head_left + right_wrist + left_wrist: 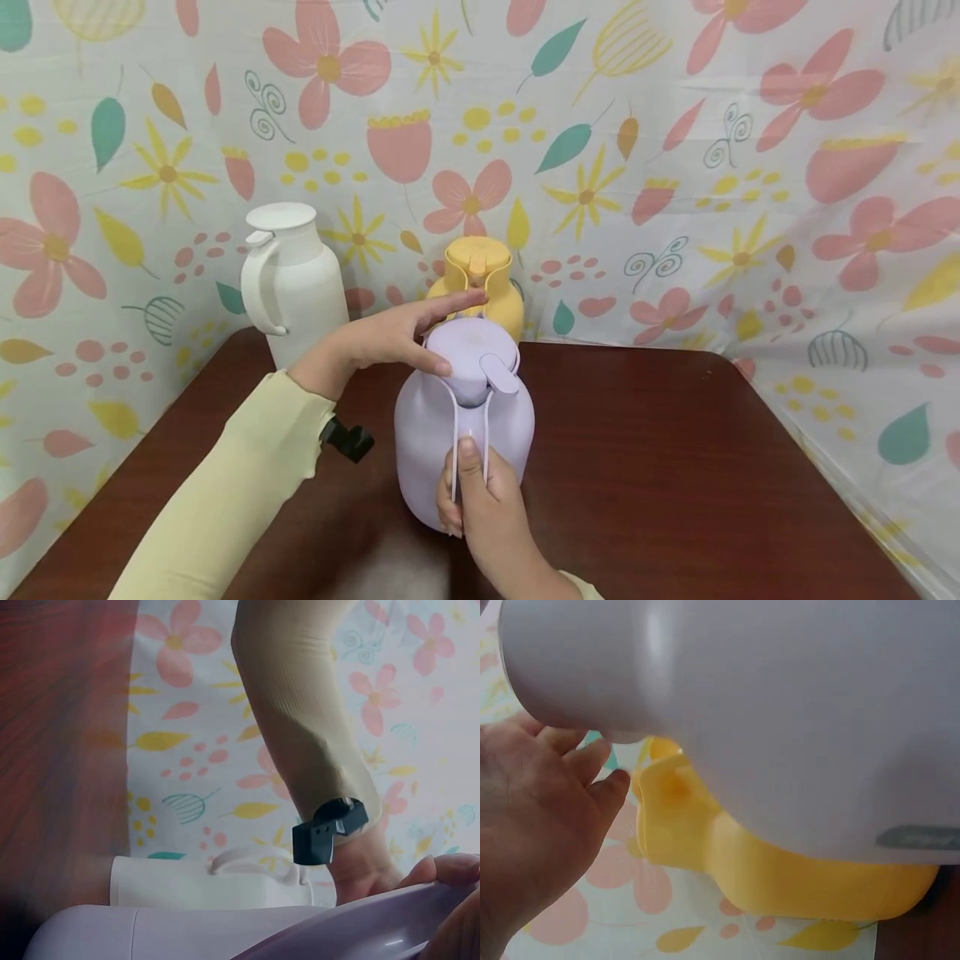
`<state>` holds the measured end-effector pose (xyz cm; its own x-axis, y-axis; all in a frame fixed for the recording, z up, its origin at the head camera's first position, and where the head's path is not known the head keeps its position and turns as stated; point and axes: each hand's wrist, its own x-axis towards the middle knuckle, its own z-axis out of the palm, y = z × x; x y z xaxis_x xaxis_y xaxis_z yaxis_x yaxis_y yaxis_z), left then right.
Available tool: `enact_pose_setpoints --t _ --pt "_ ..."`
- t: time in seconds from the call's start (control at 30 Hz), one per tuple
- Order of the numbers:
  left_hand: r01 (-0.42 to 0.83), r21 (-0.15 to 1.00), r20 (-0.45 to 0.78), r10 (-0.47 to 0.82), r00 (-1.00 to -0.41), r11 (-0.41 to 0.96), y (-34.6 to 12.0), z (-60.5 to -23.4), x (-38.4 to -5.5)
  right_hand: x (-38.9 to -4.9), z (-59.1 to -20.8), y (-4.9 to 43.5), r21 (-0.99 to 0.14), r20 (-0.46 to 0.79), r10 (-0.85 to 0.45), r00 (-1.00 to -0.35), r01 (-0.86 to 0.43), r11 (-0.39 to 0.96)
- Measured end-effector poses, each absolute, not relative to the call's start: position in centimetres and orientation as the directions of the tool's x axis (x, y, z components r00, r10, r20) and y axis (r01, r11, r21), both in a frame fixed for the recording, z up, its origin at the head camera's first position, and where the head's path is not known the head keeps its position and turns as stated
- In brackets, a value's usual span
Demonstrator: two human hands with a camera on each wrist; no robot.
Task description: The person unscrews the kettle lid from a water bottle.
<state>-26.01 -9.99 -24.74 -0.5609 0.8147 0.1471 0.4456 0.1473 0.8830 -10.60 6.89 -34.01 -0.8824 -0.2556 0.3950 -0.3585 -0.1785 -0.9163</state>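
Observation:
A light purple insulated jug [422,442] stands on the table, its handle [456,421] toward the camera. My right hand [495,504] grips that handle, thumb along its top and fingers wrapped around it. At the jug's round lid [463,350] is my left hand [386,337], thumb against the lid's near left side and forefinger stretched out past its far side. In the left wrist view the left hand's loosely bent fingers [592,761] lie beside the jug's top. A thumb lever [498,373] sticks out from the lid toward the right.
Behind the purple jug stands a yellow jug [506,304], partly hidden by it and by the left hand. A white jug [303,287] is at the back left, near the left forearm. The dark wooden table [660,467] meets a floral curtain [637,100].

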Motion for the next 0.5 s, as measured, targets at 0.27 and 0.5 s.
enact_pose_setpoints --t 0.27,0.5 --pt "0.543 0.804 0.156 0.798 -0.583 0.24 -9.7 -24.9 -25.8 -10.7 -34.0 6.8 -0.917 0.393 -0.26 -0.882 -0.354 -0.186" --pt "0.521 0.806 0.193 0.709 -0.678 0.279 -9.2 -25.5 -24.6 -10.6 -33.9 6.8 -0.92 0.385 -0.251 -0.888 -0.348 -0.179"
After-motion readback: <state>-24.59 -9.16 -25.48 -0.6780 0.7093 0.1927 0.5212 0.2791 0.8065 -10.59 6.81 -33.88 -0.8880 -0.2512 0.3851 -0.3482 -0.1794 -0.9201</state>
